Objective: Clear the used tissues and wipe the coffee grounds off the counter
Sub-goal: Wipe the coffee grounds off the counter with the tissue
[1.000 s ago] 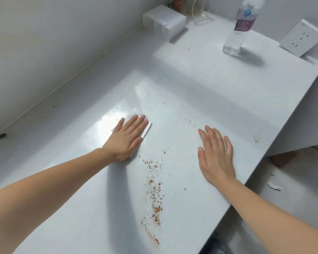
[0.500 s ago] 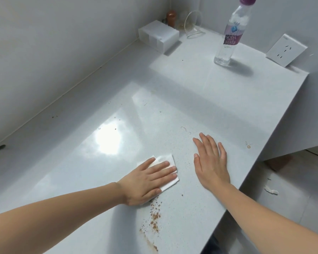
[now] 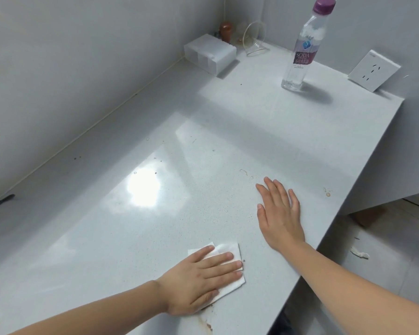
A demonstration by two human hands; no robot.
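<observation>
Left hand [image 3: 198, 281] flat, fingers spread, pressing white tissue [image 3: 230, 252] onto near worktop [image 3: 203, 141]; brown smear [image 3: 207, 325], probably coffee grounds, just nearer. Right hand [image 3: 279, 213] flat, empty, right of tissue.

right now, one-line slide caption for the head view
Left hand presses a folded white tissue on the white counter; right hand rests flat beside it.
</observation>
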